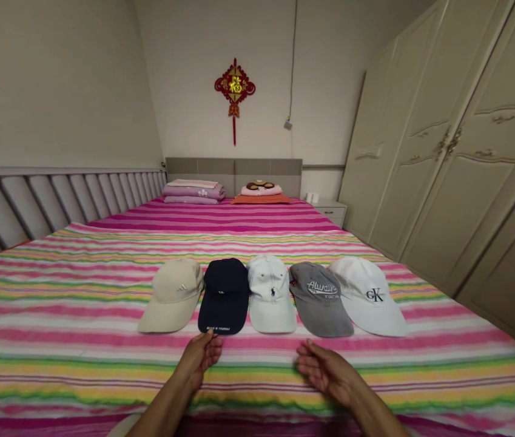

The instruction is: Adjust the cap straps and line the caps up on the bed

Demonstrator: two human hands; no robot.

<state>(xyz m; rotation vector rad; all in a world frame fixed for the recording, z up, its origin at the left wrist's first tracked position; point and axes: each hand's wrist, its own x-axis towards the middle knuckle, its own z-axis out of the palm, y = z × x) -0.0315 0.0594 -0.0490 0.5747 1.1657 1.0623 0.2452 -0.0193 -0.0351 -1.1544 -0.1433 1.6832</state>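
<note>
Several baseball caps lie in a row on a striped bed (57, 340), brims toward me: a beige cap (173, 294), a navy cap (224, 294), a pale white cap (270, 292), a grey cap (321, 298) and a white cap (366, 294). My left hand (200, 357) hovers just in front of the navy cap's brim, fingers loosely curled, holding nothing. My right hand (325, 369) floats over the bedspread in front of the grey cap, fingers apart and empty.
Folded pink bedding (193, 191) and an orange pillow with a cushion (261, 193) sit at the headboard. A tall cream wardrobe (457, 158) runs along the right. A padded panel (57, 200) lines the left wall. A nightstand (330, 211) stands in the far corner.
</note>
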